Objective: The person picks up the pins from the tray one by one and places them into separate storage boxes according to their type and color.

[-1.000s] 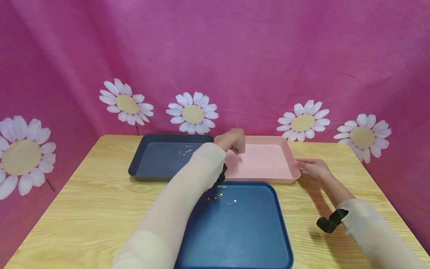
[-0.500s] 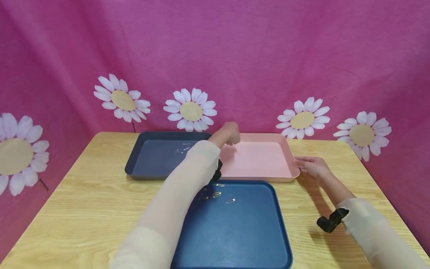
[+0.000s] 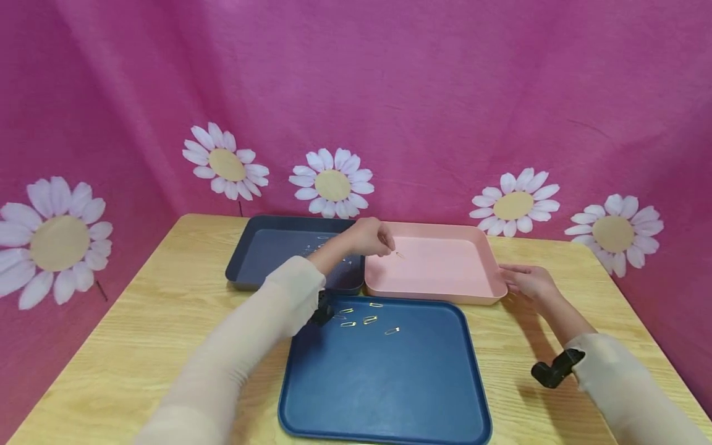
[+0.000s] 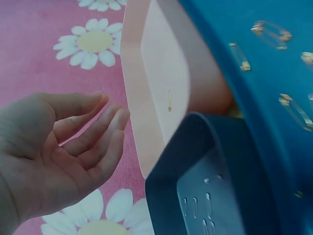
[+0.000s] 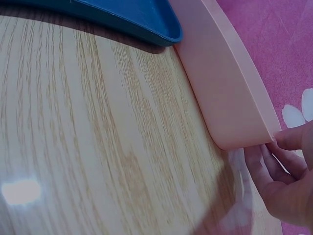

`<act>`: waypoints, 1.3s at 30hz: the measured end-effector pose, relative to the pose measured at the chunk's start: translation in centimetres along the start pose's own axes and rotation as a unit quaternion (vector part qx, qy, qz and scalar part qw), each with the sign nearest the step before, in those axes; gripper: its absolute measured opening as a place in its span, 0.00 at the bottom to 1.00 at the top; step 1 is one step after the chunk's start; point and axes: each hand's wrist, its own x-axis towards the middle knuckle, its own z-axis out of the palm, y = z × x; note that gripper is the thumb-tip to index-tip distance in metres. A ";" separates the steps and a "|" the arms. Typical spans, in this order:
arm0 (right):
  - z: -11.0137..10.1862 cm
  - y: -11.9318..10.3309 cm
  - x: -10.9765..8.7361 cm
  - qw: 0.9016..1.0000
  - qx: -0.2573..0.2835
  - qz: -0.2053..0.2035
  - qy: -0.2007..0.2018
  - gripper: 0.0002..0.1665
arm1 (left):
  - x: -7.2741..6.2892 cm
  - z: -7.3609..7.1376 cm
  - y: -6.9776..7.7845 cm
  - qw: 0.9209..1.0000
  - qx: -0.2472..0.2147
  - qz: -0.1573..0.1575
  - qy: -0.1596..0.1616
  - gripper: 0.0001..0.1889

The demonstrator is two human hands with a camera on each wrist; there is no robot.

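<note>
My left hand (image 3: 369, 238) is over the left end of the pink tray (image 3: 431, 293), its fingers loosely bent with nothing between them in the left wrist view. A gold safety pin (image 4: 169, 101) lies in that tray, near the fingertips in the head view. My right hand (image 3: 528, 281) holds the tray's right end; in the right wrist view the thumb is at the rim and the fingers are below it at the outer wall. Several gold safety pins (image 3: 369, 319) lie at the far end of the blue tray (image 3: 384, 395). Several silver safety pins (image 4: 209, 205) lie in the dark grey tray (image 3: 267, 253).
The grey and pink trays stand side by side at the back of the wooden table (image 3: 133, 346), with the blue tray in front of them. A pink curtain (image 3: 423, 111) with daisies hangs behind. Black wrist cameras (image 3: 556, 369) stick out from the sleeves.
My left hand has turned, and its forearm has swung left. A gold safety pin now shows in the pink tray beside the fingers. The right hand stays at the tray's end.
</note>
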 end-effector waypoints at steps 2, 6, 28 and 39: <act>0.0 -0.1 0.0 1.000 0.002 0.002 0.001 0.36 | -1.0 0.2 -0.2 1.000 -0.010 0.011 0.001 0.07; 0.0 -0.1 0.0 1.000 0.012 0.009 0.002 0.37 | -3.2 0.8 -0.4 0.999 -0.022 0.026 -0.002 0.06; 0.1 0.1 0.1 1.000 0.020 0.014 0.004 0.36 | -10.7 7.0 -2.7 0.989 0.122 0.066 -0.046 0.12; 0.2 -0.1 -0.2 1.000 -0.011 0.011 0.013 0.36 | -10.7 8.0 -1.9 0.978 0.184 0.087 -0.048 0.12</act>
